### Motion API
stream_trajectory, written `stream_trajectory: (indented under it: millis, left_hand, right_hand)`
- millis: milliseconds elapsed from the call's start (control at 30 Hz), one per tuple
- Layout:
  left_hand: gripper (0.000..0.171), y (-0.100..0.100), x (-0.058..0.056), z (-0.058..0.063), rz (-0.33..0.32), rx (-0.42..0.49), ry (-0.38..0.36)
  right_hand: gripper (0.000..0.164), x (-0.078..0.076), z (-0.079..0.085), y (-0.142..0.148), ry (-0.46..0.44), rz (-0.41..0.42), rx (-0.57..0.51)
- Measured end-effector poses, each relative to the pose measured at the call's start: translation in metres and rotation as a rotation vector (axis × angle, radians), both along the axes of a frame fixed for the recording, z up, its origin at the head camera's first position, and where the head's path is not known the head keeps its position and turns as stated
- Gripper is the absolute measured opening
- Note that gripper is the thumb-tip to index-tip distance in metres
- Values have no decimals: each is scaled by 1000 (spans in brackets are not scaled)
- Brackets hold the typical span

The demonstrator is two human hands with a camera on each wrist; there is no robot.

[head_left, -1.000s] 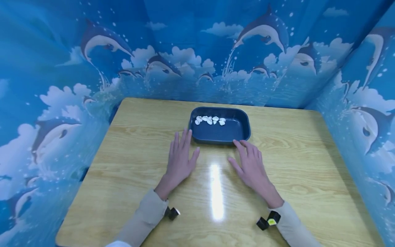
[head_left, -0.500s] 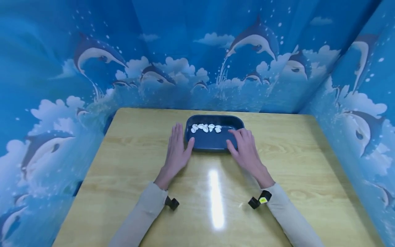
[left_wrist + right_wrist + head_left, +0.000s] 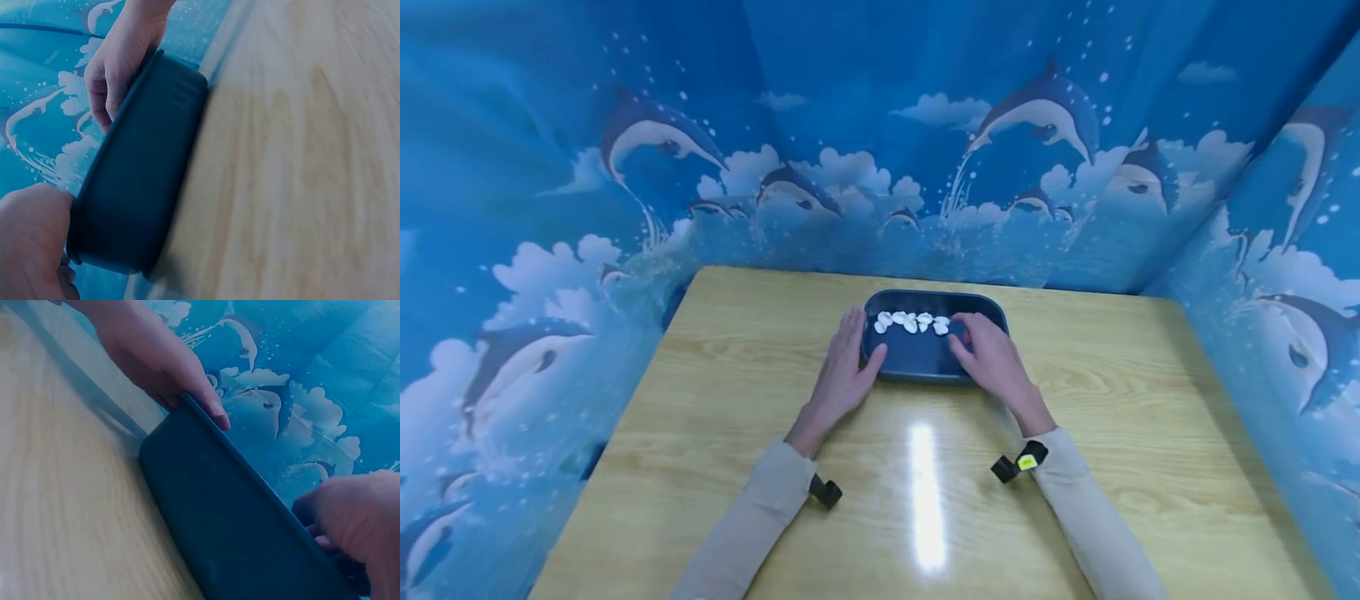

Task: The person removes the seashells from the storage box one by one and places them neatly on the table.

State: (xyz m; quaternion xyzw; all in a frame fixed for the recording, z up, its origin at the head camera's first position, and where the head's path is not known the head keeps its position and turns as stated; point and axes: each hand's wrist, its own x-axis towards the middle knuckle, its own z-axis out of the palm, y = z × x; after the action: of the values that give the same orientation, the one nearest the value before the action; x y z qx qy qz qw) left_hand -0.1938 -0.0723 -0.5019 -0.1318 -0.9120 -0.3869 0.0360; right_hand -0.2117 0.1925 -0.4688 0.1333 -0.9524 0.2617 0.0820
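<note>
White bits [image 3: 911,326] lie left of the right hand [image 3: 997,357] (can't tell its grip); straight left hand [image 3: 841,382] touches the tray's [image 3: 917,360] left edge.

Likely shells [image 3: 911,326] in tray [image 3: 917,358]; tray on table [image 3: 1150,417].

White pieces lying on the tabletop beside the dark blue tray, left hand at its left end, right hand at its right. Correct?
No: the head view shows the white pieces inside the dark blue tray, not on the tabletop beside it. The rest stands.
</note>
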Motion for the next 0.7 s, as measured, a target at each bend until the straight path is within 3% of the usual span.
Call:
stream_trajectory:
  millis: [233,467,600,700]
  left_hand:
    - [74,-3,1,-5,-59,-32,0]
    - [77,-3,-1,-8,-51,-49,-24]
    - [78,-4,-1,-10,-38,-66,-29]
    - [77,-2,-1,-11,-35,-74,-33]
  right_hand:
    - [39,-17,0,-6,-211,12,138]
    - [49,-28,-3,-7,-385,-4,240]
    - [52,-32,-5,-10,-425,14,276]
    - [47,-34,-5,-9,-396,18,276]
